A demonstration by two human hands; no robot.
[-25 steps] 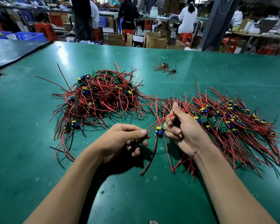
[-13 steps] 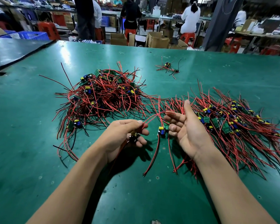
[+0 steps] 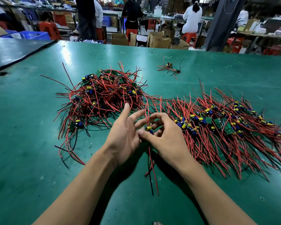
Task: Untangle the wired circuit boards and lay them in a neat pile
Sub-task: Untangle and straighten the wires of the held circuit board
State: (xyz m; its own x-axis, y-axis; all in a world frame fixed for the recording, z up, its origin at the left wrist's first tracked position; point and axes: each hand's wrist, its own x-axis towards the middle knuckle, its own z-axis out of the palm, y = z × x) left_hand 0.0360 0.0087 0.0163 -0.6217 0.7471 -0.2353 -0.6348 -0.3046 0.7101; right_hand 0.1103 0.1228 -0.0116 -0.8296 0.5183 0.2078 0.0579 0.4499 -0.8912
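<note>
We see the right hand point(image 3: 165, 140) curled round one small circuit board point(image 3: 148, 128) at the middle of the green table point(image 3: 31, 143). The thumb is under the board and the fingers are bent over it, so the grip is closed on that board. Its leads point(image 3: 151, 168), red and black, hang along a 12-to-6 line, with the free ends pointing to 6 o'clock and one red lead rising toward 12. The left hand point(image 3: 123, 137) lies just at 9 o'clock of the board, fingers straight and spread, gripping nothing. We cannot tell whether its lower fingers touch the board. At 10 o'clock of the hands sits the tangled heap point(image 3: 104, 98), its wires pointing every way. At 3 o'clock lies the combed pile point(image 3: 225, 132), its boards in a band running 9 to 3 and its wires mostly running 11 to 5. A stray board point(image 3: 169, 65) lies apart at 1 o'clock.
</note>
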